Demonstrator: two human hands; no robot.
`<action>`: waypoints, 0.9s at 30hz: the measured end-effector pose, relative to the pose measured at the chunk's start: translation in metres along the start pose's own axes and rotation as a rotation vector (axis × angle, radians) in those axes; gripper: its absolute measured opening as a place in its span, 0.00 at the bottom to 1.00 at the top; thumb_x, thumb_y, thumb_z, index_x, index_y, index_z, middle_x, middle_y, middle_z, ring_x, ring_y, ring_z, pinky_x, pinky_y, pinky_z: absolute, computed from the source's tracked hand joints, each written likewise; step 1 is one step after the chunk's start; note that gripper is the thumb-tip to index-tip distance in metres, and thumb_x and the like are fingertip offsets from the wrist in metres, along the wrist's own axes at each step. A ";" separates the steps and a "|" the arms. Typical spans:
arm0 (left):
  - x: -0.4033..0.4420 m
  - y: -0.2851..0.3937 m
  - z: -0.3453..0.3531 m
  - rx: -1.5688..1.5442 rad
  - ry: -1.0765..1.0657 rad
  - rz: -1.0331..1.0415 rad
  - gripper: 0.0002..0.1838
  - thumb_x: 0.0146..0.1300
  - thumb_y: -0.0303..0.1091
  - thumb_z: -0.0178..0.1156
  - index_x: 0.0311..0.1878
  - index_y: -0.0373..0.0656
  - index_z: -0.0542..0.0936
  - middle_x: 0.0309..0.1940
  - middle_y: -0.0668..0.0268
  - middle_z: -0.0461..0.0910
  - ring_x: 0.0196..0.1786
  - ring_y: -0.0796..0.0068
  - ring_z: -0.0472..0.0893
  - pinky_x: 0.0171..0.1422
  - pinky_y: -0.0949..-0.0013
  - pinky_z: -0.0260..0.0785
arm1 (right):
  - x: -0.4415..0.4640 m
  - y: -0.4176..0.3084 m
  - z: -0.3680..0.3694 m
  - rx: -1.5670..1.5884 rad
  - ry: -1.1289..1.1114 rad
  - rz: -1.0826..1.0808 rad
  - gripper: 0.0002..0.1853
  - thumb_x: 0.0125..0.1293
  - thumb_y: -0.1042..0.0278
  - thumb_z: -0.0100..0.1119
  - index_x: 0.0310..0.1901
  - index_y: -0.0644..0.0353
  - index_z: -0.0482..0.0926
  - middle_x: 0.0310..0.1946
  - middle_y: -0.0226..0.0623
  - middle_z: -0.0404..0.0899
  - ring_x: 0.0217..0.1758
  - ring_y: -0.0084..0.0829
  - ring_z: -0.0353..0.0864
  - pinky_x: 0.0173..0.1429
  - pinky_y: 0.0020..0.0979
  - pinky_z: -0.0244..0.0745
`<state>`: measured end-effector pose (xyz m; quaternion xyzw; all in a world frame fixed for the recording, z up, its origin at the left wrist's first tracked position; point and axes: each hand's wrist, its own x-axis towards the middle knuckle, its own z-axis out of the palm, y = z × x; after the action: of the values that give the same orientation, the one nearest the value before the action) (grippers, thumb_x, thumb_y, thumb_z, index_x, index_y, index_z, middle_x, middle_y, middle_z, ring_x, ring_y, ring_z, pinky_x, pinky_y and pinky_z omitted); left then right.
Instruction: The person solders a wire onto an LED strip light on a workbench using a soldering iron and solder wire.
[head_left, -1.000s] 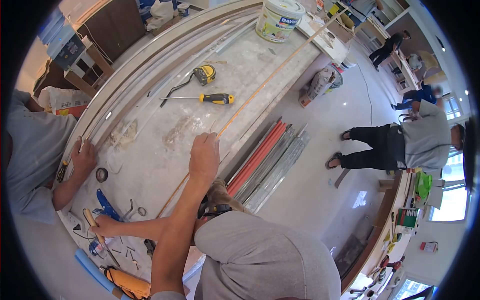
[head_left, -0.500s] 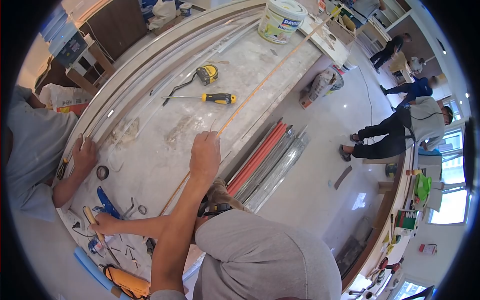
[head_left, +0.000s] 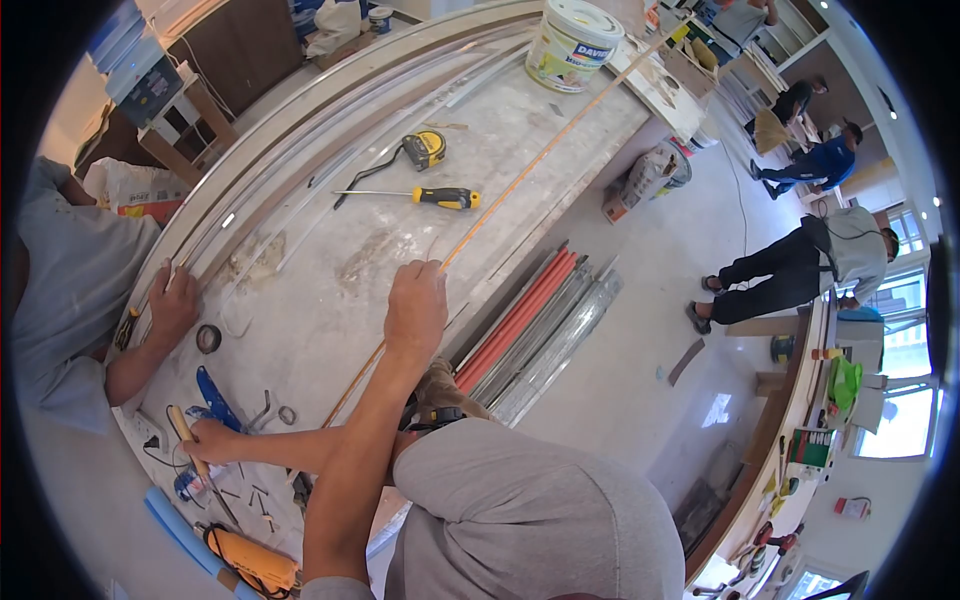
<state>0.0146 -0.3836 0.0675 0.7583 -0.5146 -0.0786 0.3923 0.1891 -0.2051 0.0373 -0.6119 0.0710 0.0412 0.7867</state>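
My left hand is closed, fingertips pinching a long, thin orange-brown strip that runs diagonally along the worktable. My left forearm crosses over my right arm. Around a wooden-handled tool with a narrow metal shaft, my right hand is closed at the table's near left end. Close to it lie a blue-handled tool, an L-shaped metal piece and several loose screws. Beyond my left hand lie a screwdriver and a yellow-black tape measure.
Another person's hand rests at the table's left edge by long trim strips. A paint bucket stands at the far end. Red and silver lengths lie below the right edge. An orange power tool sits nearby; people work behind.
The view has shifted slightly. Both my hands keep their holds and nearly the same places. In the background, a person in blue has changed posture and others have shifted a little.
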 end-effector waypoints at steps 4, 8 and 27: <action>0.001 -0.013 0.012 0.036 0.021 0.079 0.06 0.62 0.26 0.56 0.39 0.36 0.80 0.34 0.52 0.78 0.42 0.48 0.77 0.50 0.53 0.70 | 0.003 0.003 0.002 -0.004 0.001 -0.004 0.11 0.68 0.63 0.53 0.38 0.61 0.82 0.30 0.35 0.82 0.27 0.22 0.79 0.30 0.28 0.74; -0.015 -0.032 0.045 -0.080 -0.013 0.005 0.12 0.65 0.27 0.48 0.48 0.34 0.75 0.45 0.46 0.75 0.47 0.47 0.75 0.56 0.52 0.68 | -0.003 0.016 0.051 -0.033 -0.018 -0.017 0.11 0.68 0.64 0.52 0.39 0.61 0.82 0.30 0.35 0.82 0.27 0.22 0.79 0.30 0.28 0.74; -0.010 -0.017 0.027 0.022 -0.150 -0.095 0.07 0.53 0.21 0.55 0.37 0.35 0.76 0.43 0.57 0.73 0.53 0.59 0.74 0.54 0.64 0.76 | -0.009 0.007 0.066 0.177 -0.159 0.077 0.22 0.71 0.51 0.54 0.27 0.62 0.74 0.16 0.32 0.72 0.15 0.20 0.68 0.19 0.22 0.62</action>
<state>0.0085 -0.3859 0.0350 0.7782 -0.5068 -0.1483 0.3401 0.1828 -0.1392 0.0485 -0.5317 0.0350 0.1135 0.8386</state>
